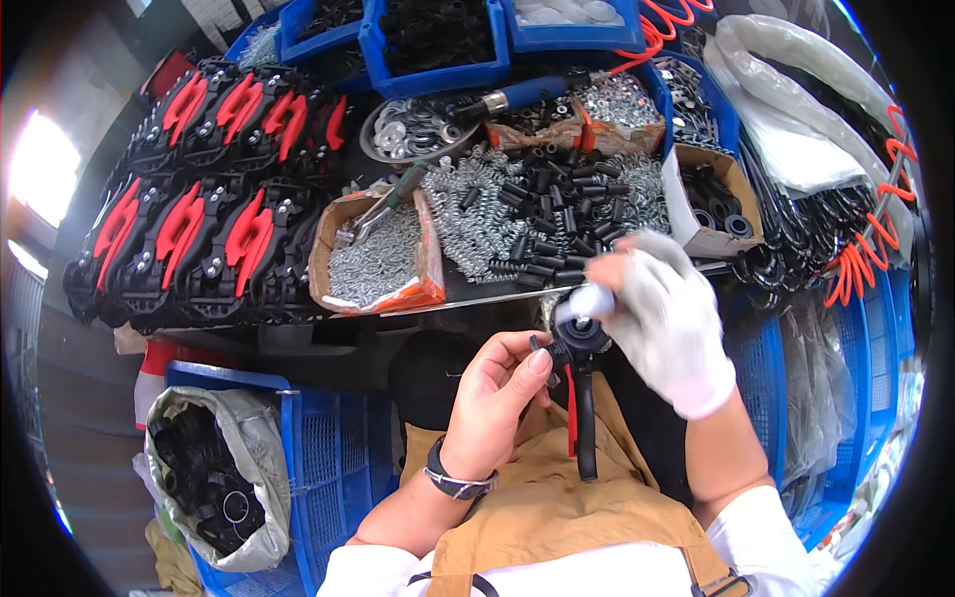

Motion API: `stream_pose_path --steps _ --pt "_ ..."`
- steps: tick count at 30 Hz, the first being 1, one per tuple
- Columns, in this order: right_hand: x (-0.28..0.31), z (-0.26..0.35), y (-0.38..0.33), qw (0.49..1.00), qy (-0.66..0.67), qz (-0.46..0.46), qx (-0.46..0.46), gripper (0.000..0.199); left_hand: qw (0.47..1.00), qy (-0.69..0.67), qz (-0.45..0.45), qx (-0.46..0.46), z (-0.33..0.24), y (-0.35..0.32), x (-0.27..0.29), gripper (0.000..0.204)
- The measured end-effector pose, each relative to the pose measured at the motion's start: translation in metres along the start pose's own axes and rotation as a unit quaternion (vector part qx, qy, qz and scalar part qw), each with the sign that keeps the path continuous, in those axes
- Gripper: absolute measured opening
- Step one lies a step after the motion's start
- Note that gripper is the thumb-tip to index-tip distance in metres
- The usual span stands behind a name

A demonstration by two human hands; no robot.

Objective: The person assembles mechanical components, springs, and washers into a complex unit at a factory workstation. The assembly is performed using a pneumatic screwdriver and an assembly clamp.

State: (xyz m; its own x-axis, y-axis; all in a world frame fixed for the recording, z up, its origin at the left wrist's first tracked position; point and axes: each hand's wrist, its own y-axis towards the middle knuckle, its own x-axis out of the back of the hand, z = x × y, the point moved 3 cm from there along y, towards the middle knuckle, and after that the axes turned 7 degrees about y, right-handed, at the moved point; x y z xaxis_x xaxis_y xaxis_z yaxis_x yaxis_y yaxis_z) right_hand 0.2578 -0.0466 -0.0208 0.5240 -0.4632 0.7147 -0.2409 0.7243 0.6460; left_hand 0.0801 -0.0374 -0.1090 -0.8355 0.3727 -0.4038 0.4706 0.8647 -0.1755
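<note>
Left hand (494,396) grips black-red tool (580,398) | gloved right hand (665,320) pinches its head — bench edge (468,301) just beyond

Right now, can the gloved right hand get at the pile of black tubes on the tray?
Probably yes. The right hand hovers at the tray's near edge, just below the black tubes, with nothing between them. But its fingers are busy on the black-and-red tool, which the left hand also holds.

Left hand (494,396) bare, wristwatch (456,482) worn, black-and-red tool (580,383) pinched at its head | right hand (668,320) white-gloved, pressed on the tool's top | at 12 o'clock: heap of springs and black sleeves (542,214) | at 10 o'clock: finished red-handled tools (204,209) stacked | at 8 o'clock: bag of black parts (214,478) in blue crate (333,463)
</note>
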Motion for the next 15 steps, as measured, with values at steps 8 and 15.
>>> stream_pose_path --steps 8,15 --pt "-0.117 -0.035 0.079 0.863 0.356 0.292 -0.208 0.038 0.999 -0.031 -0.044 -0.005 0.002 -0.012 0.013 0.038" --pt "-0.143 -0.017 0.079 0.969 0.038 0.244 0.016 0.054 0.996 -0.032 -0.081 -0.017 0.001 -0.014 0.038 0.039"
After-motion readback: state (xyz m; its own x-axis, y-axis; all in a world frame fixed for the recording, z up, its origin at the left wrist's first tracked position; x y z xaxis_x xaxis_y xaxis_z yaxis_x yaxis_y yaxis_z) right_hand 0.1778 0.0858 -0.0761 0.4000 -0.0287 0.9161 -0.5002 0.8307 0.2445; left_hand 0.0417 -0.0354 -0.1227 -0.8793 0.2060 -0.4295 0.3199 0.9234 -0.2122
